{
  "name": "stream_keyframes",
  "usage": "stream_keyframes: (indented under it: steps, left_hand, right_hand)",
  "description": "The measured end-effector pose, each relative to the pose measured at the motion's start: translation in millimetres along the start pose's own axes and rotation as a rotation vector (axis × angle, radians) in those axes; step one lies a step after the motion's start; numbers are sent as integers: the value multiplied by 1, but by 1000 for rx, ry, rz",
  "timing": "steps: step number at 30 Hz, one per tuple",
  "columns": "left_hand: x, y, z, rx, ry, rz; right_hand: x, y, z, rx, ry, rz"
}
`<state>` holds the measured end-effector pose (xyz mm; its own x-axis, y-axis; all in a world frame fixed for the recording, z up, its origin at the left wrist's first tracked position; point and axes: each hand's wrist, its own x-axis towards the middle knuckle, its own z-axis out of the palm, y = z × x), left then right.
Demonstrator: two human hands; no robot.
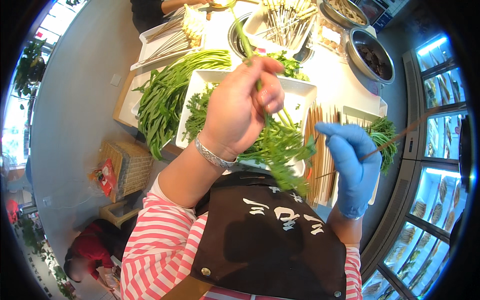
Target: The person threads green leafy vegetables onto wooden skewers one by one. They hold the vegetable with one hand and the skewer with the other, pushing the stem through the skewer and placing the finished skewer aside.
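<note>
My left hand (240, 105) is bare, with a silver bangle at the wrist. Its fingers close around the stem of a leafy green sprig (287, 161), whose feathery leaves hang down blurred towards my apron. My right hand (354, 165) wears a blue glove and grips a thin wooden skewer (405, 133), which slants through the fist with its tip near the sprig. Below my left hand is a white tray (309, 90) of similar greens. Loose wooden skewers (318, 131) lie between that tray and my right hand.
Long-stemmed greens (165, 101) overhang the table's left side. Skewered food fills a tray (168, 41) and a white tub (279, 30) at the back. A steel bowl (371, 56) holds dark pieces. Lit display fridges (431, 195) line the right. One person (90, 247) bends at lower left.
</note>
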<state>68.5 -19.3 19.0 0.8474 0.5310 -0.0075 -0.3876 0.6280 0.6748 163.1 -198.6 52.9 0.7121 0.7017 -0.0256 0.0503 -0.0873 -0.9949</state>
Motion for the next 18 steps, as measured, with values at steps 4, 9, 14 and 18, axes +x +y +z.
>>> stream_keyframes:
  steps: [4, 9, 14, 18]
  left_hand:
    - [-1, -5, 5, 416, -247, -212]
    - [-5, -17, 9, 515, -477, -535]
    - [-5, 0, -8, 1018, -300, -127]
    - [-18, 24, -24, 996, -3, 329]
  right_hand:
    - [31, -7, -10, 62, -70, 98]
    - [52, 12, -3, 163, -325, 226]
    - [53, 34, -9, 340, -167, 240]
    - [54, 48, -19, 659, 52, 161]
